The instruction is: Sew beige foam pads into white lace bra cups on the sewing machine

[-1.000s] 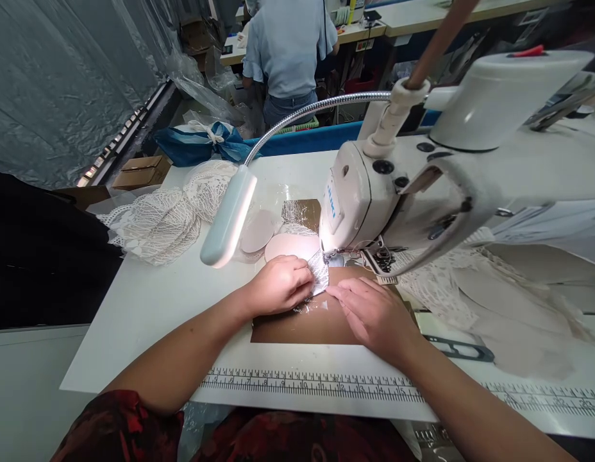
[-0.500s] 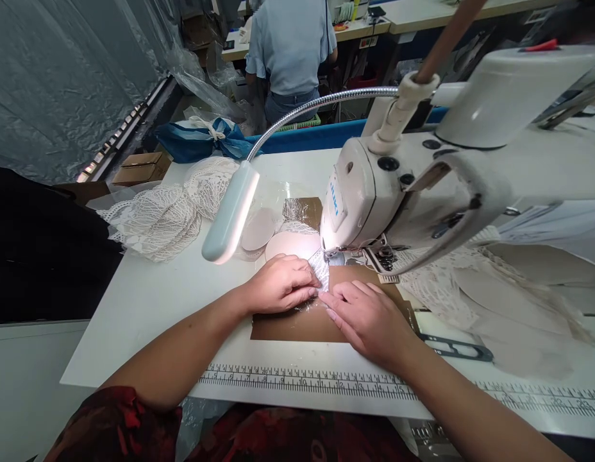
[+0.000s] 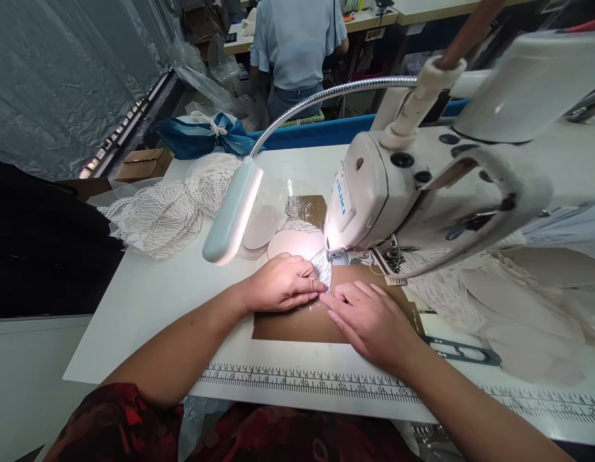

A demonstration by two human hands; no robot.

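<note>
White lace fabric (image 3: 322, 264) with a pale round piece (image 3: 295, 245) lies under the needle area of a white sewing machine (image 3: 360, 186). My left hand (image 3: 285, 283) rests on this lace, fingers bent and pressed together at its near edge. Just right of it, my right hand (image 3: 367, 314) lies on the brown sheet (image 3: 292, 327), its index fingertip touching the lace edge by the left fingertips. Its other fingers are curled. A lit lamp (image 3: 234, 210) hangs over the table, left of the machine head.
Stacked lace pieces (image 3: 158, 215) lie at the table's left. More lace and pale pieces (image 3: 513, 308) spread at the right, beside a dark grey tool (image 3: 463, 351). A printed ruler (image 3: 302, 383) runs along the front edge. A person in light blue (image 3: 297, 48) sits beyond.
The view has shifted slightly, so the machine appears farther right and larger. Both hands stay at the lace edge, with their fingers almost unchanged.
</note>
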